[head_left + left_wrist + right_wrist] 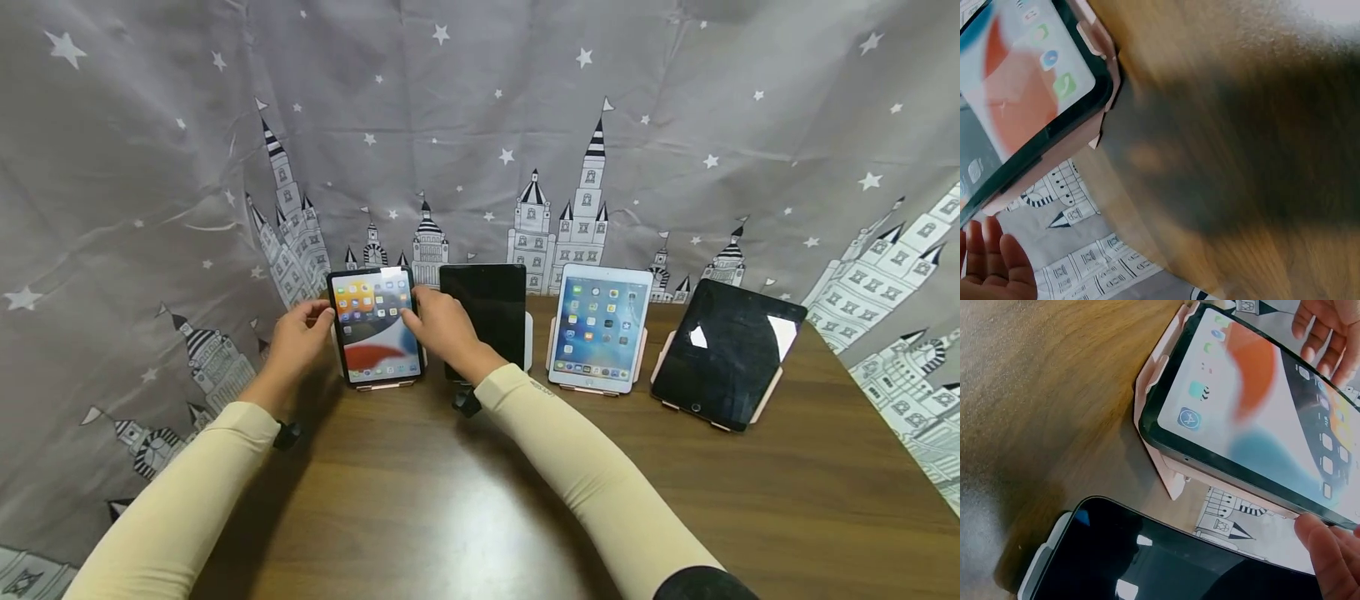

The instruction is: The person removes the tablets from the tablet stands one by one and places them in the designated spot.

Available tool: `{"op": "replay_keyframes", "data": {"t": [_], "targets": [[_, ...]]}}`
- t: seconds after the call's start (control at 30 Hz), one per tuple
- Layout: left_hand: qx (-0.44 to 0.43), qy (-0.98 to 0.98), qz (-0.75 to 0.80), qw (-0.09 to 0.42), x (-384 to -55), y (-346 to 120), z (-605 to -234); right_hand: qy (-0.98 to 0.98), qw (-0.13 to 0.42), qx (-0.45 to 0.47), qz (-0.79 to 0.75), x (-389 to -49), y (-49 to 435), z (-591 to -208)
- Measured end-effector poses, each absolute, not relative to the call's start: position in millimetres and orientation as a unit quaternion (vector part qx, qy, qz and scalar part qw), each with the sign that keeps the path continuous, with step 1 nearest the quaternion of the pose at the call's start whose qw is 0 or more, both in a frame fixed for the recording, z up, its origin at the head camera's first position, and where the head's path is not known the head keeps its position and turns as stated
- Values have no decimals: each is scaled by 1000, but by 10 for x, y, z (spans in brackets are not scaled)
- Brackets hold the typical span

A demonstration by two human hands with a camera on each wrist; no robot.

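A black-edged tablet [378, 333] with a lit home screen leans on a pink stand [1154, 394] at the left of the table. My left hand [302, 333] is at its left edge, fingers loosely bent. In the right wrist view, the left fingers [1322, 337] lie just beyond that edge. On the opposite side my right hand [446, 329] pinches the right edge, its thumb overlapping the screen and a finger at the rim. Part of the right hand is cut off in its wrist view. Behind the right wrist stands a dark-screened black tablet [491, 287], partly covered.
Farther right, a white tablet [598, 329] with a lit screen stands on its holder. A black tablet [723, 358] with a dark, reflective screen leans at the far right. Behind the brown wooden table [420, 492] hangs a grey curtain [465, 108] with castles and stars.
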State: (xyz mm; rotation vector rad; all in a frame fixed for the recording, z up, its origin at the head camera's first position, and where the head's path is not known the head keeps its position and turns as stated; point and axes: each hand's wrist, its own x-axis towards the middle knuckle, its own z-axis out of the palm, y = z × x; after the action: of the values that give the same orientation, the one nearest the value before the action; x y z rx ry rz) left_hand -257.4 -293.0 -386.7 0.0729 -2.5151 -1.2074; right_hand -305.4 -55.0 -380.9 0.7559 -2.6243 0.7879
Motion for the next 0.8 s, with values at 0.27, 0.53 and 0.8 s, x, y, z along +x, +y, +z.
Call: {"op": "replay_keyframes", "data": {"t": [0.27,0.53,0.8], "targets": [[44,-874,-448,183,-2615,-2877,-3968,-921,156,231,274,-3057,-565,-3864],[62,-863,-458,206,-2636,-2876,-3983,-927,155,210,268,-3068,-624,-3815],[90,-849,-478,205,-2659,-2804,-3959,-925,171,216,263,-3118,-625,-3823]]}}
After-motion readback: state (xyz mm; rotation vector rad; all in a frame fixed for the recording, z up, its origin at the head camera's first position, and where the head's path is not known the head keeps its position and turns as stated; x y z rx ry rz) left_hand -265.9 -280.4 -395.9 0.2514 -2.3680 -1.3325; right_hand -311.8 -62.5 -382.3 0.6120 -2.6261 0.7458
